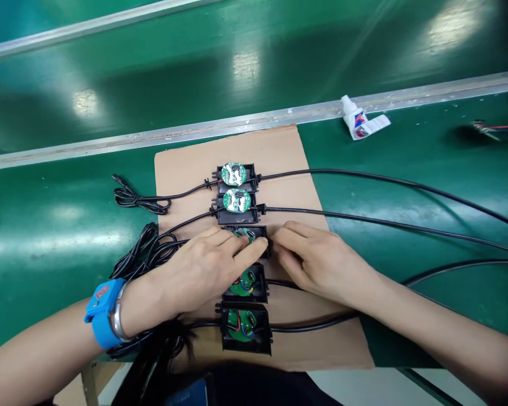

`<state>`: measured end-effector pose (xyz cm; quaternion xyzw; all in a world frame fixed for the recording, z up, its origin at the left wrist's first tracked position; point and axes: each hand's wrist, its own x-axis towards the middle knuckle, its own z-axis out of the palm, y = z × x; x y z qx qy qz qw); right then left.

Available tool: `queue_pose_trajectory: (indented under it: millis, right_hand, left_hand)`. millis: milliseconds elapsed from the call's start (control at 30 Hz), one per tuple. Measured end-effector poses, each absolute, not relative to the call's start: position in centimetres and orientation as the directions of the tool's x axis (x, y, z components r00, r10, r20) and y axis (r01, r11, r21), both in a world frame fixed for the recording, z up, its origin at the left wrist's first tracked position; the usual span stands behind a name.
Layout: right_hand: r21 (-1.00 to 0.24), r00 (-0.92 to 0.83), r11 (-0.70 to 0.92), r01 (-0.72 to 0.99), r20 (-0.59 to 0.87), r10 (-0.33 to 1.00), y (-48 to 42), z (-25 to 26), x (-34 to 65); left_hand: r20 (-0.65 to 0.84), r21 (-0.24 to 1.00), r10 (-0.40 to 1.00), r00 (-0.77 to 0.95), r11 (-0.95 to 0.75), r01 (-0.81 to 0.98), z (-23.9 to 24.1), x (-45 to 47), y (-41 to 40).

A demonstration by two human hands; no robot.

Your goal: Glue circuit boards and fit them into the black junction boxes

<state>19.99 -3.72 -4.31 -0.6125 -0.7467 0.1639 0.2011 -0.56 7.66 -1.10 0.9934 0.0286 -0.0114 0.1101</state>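
Several shallow black plastic boxes with green circuit boards stand in a column on a cardboard sheet (275,146). My left hand (214,259) lies across the middle black box (260,231), fingers bent over its board and thumb at the right end. My right hand (313,254) is closed in a pinch beside that same end; the fingers hide what is between them. Above are two boxes whose round circuit boards (237,201) sit raised with white patches. Below, a box (246,330) holds a green board with red and blue wires.
Black cables (364,214) run off to the right, and coiled cables (139,248) lie at the left, partly under my left arm. A small white bottle (358,119) rests by the metal rail (186,132). Loose wires (489,128) lie at the far right of the green table (68,225).
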Motion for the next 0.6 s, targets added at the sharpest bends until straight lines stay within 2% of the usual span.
queue_pose_trajectory:
  millis: [200,300,367,533,600]
  right_hand:
    - [-0.189,-0.269,0.282,0.941,0.091,0.959,-3.2,-4.1,19.3]
    - [-0.148,-0.277,0.299,0.943,0.155,0.948,-3.6,-4.3,19.3]
    - [-0.203,-0.266,0.307,0.93,0.205,0.942,-3.8,-4.6,19.8]
    - [-0.51,-0.148,0.29,0.81,0.301,0.942,-3.5,-5.6,20.7]
    - [-0.561,-0.163,0.344,0.753,0.347,0.924,-3.2,-6.0,20.8]
  left_hand:
    - [-0.049,0.144,0.052,0.997,-0.988,0.058,-1.3,0.7,7.1]
    - [-0.081,0.13,0.043,0.996,-0.99,0.053,-1.2,0.9,6.9]
    - [-0.091,0.143,0.065,0.994,-0.987,0.078,-1.2,0.6,7.0]
    - [-0.111,0.165,0.091,0.99,-0.98,0.109,-1.3,0.3,6.9]
    - [-0.128,0.15,0.097,0.987,-0.982,0.116,-1.4,0.5,6.7]
